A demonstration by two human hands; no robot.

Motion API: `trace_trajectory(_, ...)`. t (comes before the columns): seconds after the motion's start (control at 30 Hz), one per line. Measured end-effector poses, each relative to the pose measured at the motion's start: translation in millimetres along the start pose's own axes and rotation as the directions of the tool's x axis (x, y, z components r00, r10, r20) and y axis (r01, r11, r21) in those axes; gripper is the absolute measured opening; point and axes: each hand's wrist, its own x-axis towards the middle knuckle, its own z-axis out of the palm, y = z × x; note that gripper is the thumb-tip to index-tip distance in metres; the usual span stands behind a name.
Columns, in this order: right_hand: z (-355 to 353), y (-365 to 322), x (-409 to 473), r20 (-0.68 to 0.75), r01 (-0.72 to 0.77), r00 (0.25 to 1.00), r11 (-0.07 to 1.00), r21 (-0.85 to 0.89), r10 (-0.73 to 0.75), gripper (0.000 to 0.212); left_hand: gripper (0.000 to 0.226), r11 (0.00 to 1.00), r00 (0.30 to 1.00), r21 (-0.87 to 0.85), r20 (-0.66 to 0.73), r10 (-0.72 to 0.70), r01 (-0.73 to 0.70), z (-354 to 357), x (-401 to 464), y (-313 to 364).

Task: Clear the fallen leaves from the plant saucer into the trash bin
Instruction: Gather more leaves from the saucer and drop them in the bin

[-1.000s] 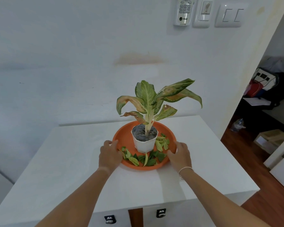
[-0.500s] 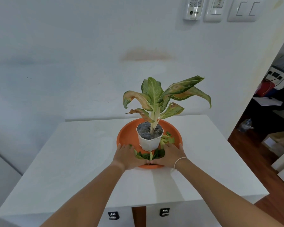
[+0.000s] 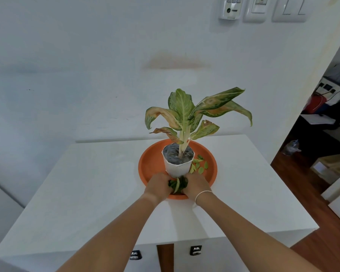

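Saucer (image 3: 151, 163) holds pot (image 3: 178, 166); hands (image 3: 159, 185) cup leaves (image 3: 177, 184).

A white wall (image 3: 86, 55) fills the back, with a faint brownish stain (image 3: 177, 62) near its middle. High on the right hang a keypad (image 3: 231, 7) and two switch plates (image 3: 290, 9). A white table (image 3: 98, 193) stands against the wall, two drawer pulls (image 3: 195, 250) on its front. To the right a doorway (image 3: 326, 114) opens on a dim room with a wooden floor (image 3: 294, 185), a cardboard box (image 3: 330, 166) and bags (image 3: 330, 95).
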Motion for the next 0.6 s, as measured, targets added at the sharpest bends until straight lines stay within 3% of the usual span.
trace_trajectory(0.3, 1.0, -2.6, -2.4, 0.027, 0.069, 0.997, 0.996, 0.063, -0.071, 0.026, 0.025, 0.995, 1.0, -0.092, -0.018, 0.026, -0.027, 1.0, 0.8, -0.3)
trace_trajectory(0.6, 1.1, -6.8, -1.7, 0.031, -0.06, 0.998, 0.979, 0.196, 0.055, 0.025, 0.026, 0.996, 0.998, -0.074, -0.04, -0.044, 0.041, 1.4, 3.8, -1.5)
